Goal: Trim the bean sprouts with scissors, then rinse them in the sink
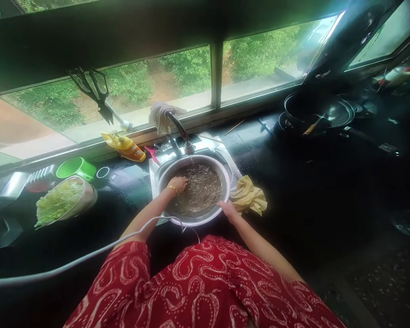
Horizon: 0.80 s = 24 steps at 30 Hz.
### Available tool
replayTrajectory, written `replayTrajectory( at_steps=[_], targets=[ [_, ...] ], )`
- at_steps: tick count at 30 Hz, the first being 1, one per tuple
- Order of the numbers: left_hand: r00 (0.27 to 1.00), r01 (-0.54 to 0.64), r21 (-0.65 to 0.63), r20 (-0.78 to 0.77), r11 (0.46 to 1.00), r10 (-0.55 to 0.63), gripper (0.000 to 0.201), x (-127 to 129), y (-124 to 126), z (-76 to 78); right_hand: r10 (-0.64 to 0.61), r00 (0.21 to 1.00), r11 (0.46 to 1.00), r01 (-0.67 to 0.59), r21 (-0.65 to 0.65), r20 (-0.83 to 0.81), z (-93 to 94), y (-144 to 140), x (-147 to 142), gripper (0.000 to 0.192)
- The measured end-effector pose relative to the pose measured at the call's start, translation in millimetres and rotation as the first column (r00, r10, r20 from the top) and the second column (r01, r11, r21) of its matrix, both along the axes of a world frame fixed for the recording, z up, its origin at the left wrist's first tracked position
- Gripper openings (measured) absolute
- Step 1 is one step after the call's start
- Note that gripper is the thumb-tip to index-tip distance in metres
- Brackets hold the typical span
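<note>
A large steel basin (218, 169) stands in the sink, full of water and thin brownish noodles (201, 191). Water runs into it from the curved tap (181, 130) above. My left hand (178, 184), with a gold bangle on the wrist, is dipped in at the basin's left side, fingers among the noodles. My right hand (228, 209) grips the basin's near right rim. A white cable (89, 257) runs across my left forearm.
A yellow cloth (248, 196) lies right of the basin. Left on the dark counter: a bowl of chopped cabbage (59, 202), a green cup (75, 167), a yellow bottle (126, 146). A wok and pans (319, 114) sit on the stove at the back right.
</note>
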<state>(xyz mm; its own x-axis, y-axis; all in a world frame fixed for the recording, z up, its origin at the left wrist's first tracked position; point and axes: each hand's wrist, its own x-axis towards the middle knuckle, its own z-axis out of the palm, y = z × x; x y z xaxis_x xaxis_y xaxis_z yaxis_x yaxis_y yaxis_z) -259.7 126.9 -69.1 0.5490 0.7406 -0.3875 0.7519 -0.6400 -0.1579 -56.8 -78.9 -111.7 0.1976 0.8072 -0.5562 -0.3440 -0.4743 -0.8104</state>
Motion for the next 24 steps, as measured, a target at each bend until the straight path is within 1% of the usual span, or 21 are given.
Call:
replayTrajectory(
  at_steps=[3,4,6,7,9,11,12,14,15,16,17,18,19,20,21,22,24],
  targets=[
    [0.997,0.009,0.071,0.072,0.997,-0.014,0.041,4,8,6.6,-0.002,1.0,1.0,0.002,-0.004,0.004,-0.8,-1,0,0.009],
    [0.994,0.018,0.107,0.104,0.994,-0.029,0.043,9,10,7.0,-0.003,1.0,1.0,0.003,-0.004,0.007,-1.4,-2,0,0.01],
    [0.989,0.019,0.156,0.14,0.987,-0.041,0.049,21,13,3.3,-0.007,1.0,1.0,0.007,-0.004,0.015,-2.8,-2,0,0.01],
    [0.99,0.01,0.149,0.135,0.989,-0.03,0.052,27,13,-0.4,-0.007,1.0,1.0,0.007,-0.004,0.018,-3.4,-2,0,0.01],
    [0.997,-0.026,0.075,0.081,0.997,0.02,0.061,35,10,-8.4,-0.005,1.0,1.0,0.005,-0.006,0.021,-4.3,-2,0,0.01],
    [0.998,-0.062,0.03,0.033,0.998,0.061,0.073,35,4,-12.5,-0.003,1.0,1.0,0.003,-0.009,0.018,-4.6,-2,1,0.01],
    [0.997,-0.077,0.04,0.026,0.996,0.076,0.077,33,0,-12.2,-0.003,1.0,1.0,0.003,-0.012,0.016,-4.5,-2,1,0.01],
    [0.995,-0.088,0.103,0.054,0.991,0.083,0.075,26,-11,-8.2,-0.008,1.0,1.0,0.008,-0.019,0.012,-3.8,-2,1,0.01],
    [0.996,-0.068,0.119,0.072,0.991,0.06,0.071,23,-19,-5.8,-0.011,1.0,1.0,0.012,-0.022,0.01,-3.3,-2,1,0.009],
    [0.997,-0.02,0.106,0.08,0.994,0.012,0.067,20,-27,-4.0,-0.014,1.0,1.0,0.014,-0.023,0.008,-2.7,-2,1,0.009],
    [0.995,0.063,0.06,0.078,0.996,-0.068,0.064,19,-35,-3.6,-0.015,1.0,1.0,0.016,-0.024,0.005,-2.2,-2,1,0.009],
    [0.983,0.169,-0.007,0.077,0.986,-0.168,0.062,18,-44,-4.8,-0.015,1.0,1.0,0.015,-0.024,0.002,-1.7,-3,1,0.009],
    [0.961,0.272,-0.078,0.077,0.959,-0.266,0.061,19,-51,-7.5,-0.015,1.0,1.0,0.015,-0.024,-0.001,-1.3,-3,2,0.009],
    [0.938,0.346,-0.133,0.076,0.929,-0.339,0.059,20,-57,-11.2,-0.015,1.0,1.0,0.014,-0.023,-0.003,-1.2,-3,2,0.009],
    [0.925,0.381,-0.156,0.07,0.911,-0.374,0.058,23,-61,-15.3,-0.014,1.0,1.0,0.014,-0.024,-0.005,-1.2,-3,2,0.009],
    [0.927,0.375,-0.148,0.058,0.915,-0.37,0.056,26,-63,-19.0,-0.014,1.0,1.0,0.014,-0.025,-0.007,-1.4,-2,2,0.009],
    [0.961,0.277,-0.081,0.024,0.958,-0.275,0.055,34,-62,-23.3,-0.014,1.0,1.0,0.014,-0.026,-0.009,-1.9,0,1,0.008]
  ],
)
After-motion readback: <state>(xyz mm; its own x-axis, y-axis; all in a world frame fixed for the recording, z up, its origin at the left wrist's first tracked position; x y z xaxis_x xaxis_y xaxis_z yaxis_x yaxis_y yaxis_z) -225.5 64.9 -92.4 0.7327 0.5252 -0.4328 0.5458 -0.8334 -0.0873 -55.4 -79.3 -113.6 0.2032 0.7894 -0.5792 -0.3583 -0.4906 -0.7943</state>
